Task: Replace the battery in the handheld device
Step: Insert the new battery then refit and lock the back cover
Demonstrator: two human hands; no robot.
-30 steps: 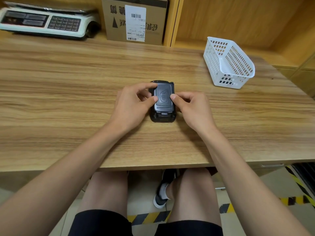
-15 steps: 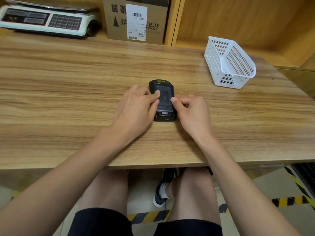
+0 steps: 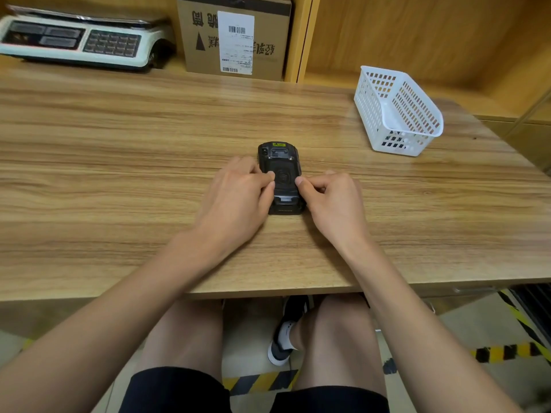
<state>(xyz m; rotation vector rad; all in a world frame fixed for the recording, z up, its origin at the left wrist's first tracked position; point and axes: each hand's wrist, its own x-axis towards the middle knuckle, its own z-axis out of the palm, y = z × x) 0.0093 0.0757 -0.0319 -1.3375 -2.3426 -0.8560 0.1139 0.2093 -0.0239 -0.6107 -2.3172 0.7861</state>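
The device [image 3: 280, 177] lies mid-frame on the table [image 3: 119, 174], between two hands. A basket [image 3: 396, 111] sits upper right; a scale [image 3: 77, 40] and box [image 3: 235, 37] upper left.

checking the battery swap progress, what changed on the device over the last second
The raised grey battery pack has been pressed down flat into the back of the handheld device. The left hand and right hand flattened beside it, thumbs on the pack. The device stayed face down in the same spot; the white basket, scale and cardboard box did not move.
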